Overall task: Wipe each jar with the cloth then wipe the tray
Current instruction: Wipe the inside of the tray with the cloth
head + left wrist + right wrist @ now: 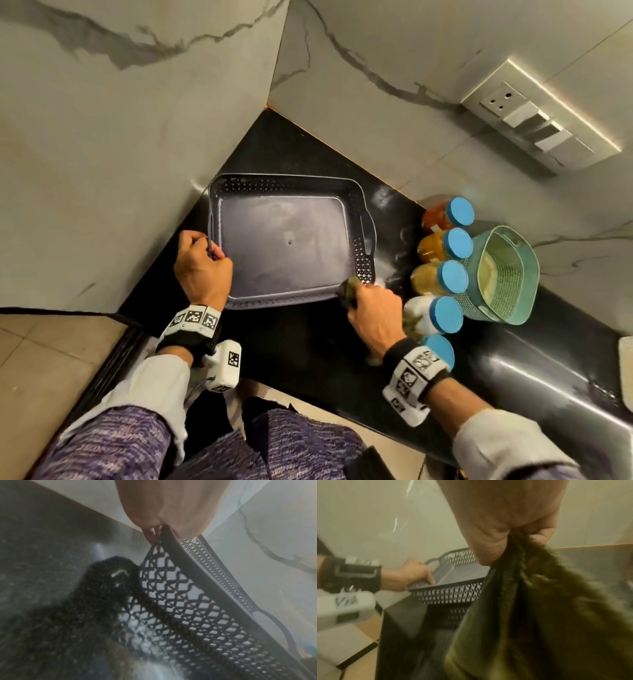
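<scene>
The left hand (202, 265) is gripping the tray (284, 240) rim to steady it on the worktop (308, 335), while the right hand (373, 315) is clutching the green cloth (349, 291), apparently wiping its near-right corner.

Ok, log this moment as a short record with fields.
tray: dark, perforated walls, nothing in it, on black counter
left hand: grips the tray's near-left rim
right hand: holds the cloth at the tray's near-right corner
cloth: olive green, bunched
jars: five blue-lidded, in a row right of the tray
basket: teal, beside the jars
</scene>
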`<state>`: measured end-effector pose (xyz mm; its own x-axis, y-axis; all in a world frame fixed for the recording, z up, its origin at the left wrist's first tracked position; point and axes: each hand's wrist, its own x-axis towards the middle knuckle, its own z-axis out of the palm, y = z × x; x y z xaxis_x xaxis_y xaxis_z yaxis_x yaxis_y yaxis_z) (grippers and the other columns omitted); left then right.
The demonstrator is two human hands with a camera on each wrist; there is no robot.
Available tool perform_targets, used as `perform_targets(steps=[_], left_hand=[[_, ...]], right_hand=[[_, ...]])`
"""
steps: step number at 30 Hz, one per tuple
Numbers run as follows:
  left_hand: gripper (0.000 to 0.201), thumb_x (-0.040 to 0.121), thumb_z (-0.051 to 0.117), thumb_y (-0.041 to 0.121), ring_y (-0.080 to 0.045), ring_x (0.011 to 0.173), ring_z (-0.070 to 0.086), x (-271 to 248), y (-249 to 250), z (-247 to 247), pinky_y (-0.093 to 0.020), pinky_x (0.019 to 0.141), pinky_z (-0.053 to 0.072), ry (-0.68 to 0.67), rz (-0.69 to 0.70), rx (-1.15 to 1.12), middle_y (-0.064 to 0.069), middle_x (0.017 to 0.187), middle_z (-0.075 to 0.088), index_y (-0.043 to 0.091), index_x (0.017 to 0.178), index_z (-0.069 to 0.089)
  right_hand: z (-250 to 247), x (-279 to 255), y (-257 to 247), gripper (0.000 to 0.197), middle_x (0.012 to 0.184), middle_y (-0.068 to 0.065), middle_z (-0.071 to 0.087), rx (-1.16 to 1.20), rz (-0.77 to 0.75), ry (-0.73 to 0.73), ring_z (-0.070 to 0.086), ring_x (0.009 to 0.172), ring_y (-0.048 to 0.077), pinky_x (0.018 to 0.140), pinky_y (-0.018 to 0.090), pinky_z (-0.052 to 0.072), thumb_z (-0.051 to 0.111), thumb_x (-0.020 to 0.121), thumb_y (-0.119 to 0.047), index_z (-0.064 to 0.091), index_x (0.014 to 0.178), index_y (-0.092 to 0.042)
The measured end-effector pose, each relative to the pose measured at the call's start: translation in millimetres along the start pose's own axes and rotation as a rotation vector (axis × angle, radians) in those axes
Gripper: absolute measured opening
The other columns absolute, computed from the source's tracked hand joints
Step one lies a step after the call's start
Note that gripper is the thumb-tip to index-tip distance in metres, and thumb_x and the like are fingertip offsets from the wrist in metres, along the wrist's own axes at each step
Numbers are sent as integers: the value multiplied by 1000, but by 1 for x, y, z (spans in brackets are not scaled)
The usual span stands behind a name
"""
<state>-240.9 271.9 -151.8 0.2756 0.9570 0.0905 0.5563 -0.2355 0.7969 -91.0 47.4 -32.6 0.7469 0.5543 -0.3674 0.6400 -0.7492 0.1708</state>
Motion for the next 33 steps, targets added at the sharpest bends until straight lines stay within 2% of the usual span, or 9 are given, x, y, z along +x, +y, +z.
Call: perform_targets(steps=[2, 4, 6, 9, 14, 26, 29, 33], left_hand=[[16, 63, 55, -12, -39, 67, 56, 4, -2, 1, -45, 61, 46, -21, 26, -9, -15, 92, 58, 4, 62, 54], [15, 62, 53, -11, -40, 68, 56, 8, -5, 0, -46, 62, 47, -30, 29, -1, -15, 91, 57, 4, 62, 53], [14, 63, 53, -11, -40, 70, 56, 10, -6, 2, -46, 63, 46, -35, 22, 6, -16, 91, 57, 3, 62, 53], [15, 63, 53, -11, -40, 69, 56, 9, -4, 4, -45, 62, 45, -47, 31, 12, -16, 90, 57, 3, 62, 52], [10, 71, 54, -7, -43, 68, 56, 9, -4, 7, -48, 59, 44, -4, 7, 23, -18, 89, 58, 0, 65, 52], [11, 75, 53, -5, -35, 65, 53, -2, 0, 10, -38, 59, 38, 102, -6, -24, -16, 87, 60, -2, 65, 54], [10, 75, 53, -5, -34, 66, 53, -5, 0, 13, -40, 58, 41, 81, 17, -23, -15, 87, 60, -1, 65, 53], [8, 68, 51, -6, -35, 67, 53, -8, -1, 13, -44, 58, 44, 19, 96, -33, -14, 87, 57, 2, 67, 52]], right_hand=[[3, 9, -5, 23, 90, 7, 76, 82, -10, 4, 72, 87, 35, 70, 38, 54, 67, 83, -31, 73, 104, -26], [-12, 20, -3, 27, 91, 9, 77, 135, -6, 51, 71, 89, 39, 74, 40, 55, 69, 81, -28, 76, 108, -30], [-29, 34, 5, 25, 91, 13, 76, 124, 13, 81, 70, 88, 41, 76, 42, 55, 68, 82, -27, 77, 106, -24], [-39, 61, 5, 22, 96, 16, 72, 7, 8, 57, 69, 90, 41, 73, 41, 53, 67, 84, -26, 72, 98, -10], [-10, 73, -16, 26, 106, 19, 72, -37, -50, -114, 69, 101, 42, 79, 40, 54, 68, 81, -19, 70, 103, -5], [22, 69, -30, 31, 104, 22, 72, 239, 131, -184, 68, 101, 42, 85, 42, 56, 67, 78, -22, 68, 102, -2], [33, 47, -69, 34, 107, 24, 72, 376, 138, -198, 67, 102, 44, 86, 44, 55, 68, 75, -22, 69, 103, -2], [36, 25, -145, 32, 106, 23, 71, 572, 12, -252, 65, 102, 45, 86, 45, 57, 68, 75, -23, 69, 102, -5]])
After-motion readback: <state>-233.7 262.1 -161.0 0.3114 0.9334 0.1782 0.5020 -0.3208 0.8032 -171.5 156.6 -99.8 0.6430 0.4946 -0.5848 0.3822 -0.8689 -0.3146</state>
